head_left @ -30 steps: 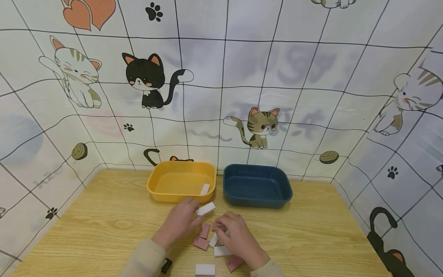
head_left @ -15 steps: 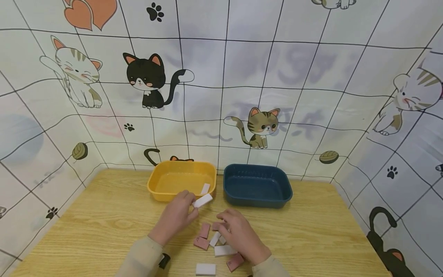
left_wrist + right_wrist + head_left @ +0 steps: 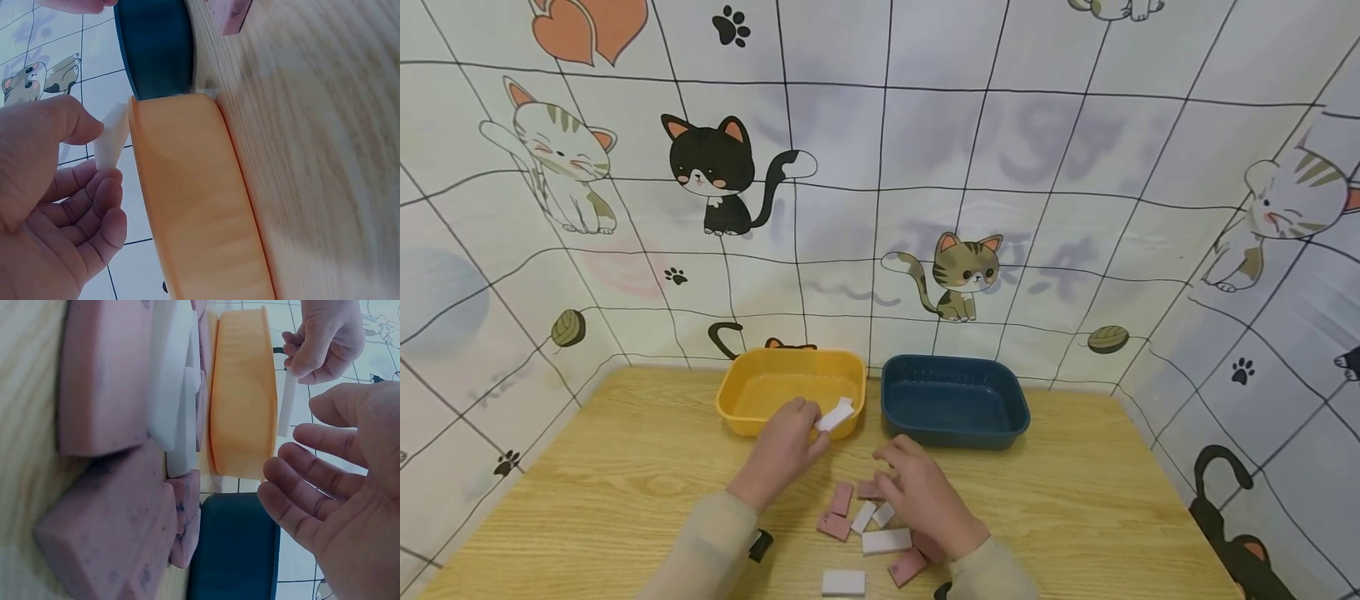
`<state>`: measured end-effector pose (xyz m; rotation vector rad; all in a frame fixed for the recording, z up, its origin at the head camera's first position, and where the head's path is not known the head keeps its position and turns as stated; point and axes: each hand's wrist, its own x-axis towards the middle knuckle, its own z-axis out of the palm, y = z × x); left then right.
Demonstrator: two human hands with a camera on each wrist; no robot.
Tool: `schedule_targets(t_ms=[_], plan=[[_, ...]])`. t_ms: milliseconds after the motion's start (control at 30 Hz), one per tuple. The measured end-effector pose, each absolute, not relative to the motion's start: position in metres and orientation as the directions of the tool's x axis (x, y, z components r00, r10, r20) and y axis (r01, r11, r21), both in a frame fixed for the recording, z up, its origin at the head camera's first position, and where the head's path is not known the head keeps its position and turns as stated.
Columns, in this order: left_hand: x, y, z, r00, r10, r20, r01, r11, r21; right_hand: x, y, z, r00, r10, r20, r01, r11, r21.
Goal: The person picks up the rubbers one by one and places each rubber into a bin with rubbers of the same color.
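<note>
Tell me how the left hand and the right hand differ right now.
The left hand pinches a white block, while the right hand holds nothing. The left hand is at the yellow tray's near rim; the right hand is beside the pink blocks, in front of the blue tray. Both are bare, with cream sleeves at the wrists.

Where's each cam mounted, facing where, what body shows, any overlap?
Head: head-worn, facing forward and down at table, yellow bin and blue bin; left hand, right hand and sleeves show.
Left: wrist-worn, image sideways, looking past the left hand to the yellow bin; a bit of right hand at top left.
Right: wrist-worn, image sideways, looking past the right hand at pink blocks and both bins; left hand at top right.
Both wrist views share the pinched white block.
</note>
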<state>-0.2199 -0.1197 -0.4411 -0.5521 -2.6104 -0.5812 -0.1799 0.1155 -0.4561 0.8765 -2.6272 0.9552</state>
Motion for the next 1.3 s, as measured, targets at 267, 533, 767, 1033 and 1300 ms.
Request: schedule_targets(t_ms=[267, 533, 767, 1033, 1300], plan=[[-0.235, -0.117, -0.44, -0.891, 0.245, 0.383, 0.38, 0.864, 0.331, -0.184, 0.116, -0.453, -0.781, -0.459, 0.424, -0.622, 0.635, -0.458], [-0.249, -0.115, -0.436, -0.918, 0.226, 0.326, 0.343, 0.865, 0.366, -0.185, 0.116, -0.447, -0.818, -0.449, 0.359, -0.575, 0.651, -0.495], [-0.262, -0.112, -0.435, -0.951, 0.201, 0.236, 0.283, 0.874, 0.394, -0.187, 0.114, -0.447, -0.809, -0.463, 0.362, -0.587, 0.656, -0.474], [-0.274, -0.111, -0.437, -0.979, 0.142, 0.149, 0.193, 0.884, 0.425, -0.188, 0.113, -0.449, -0.804, -0.472, 0.361, -0.594, 0.657, -0.464], [-0.283, -0.11, -0.44, -0.987, 0.105, 0.119, 0.145, 0.899, 0.412, -0.188, 0.113, -0.455, -0.8, -0.472, 0.369, -0.599, 0.65, -0.467]])
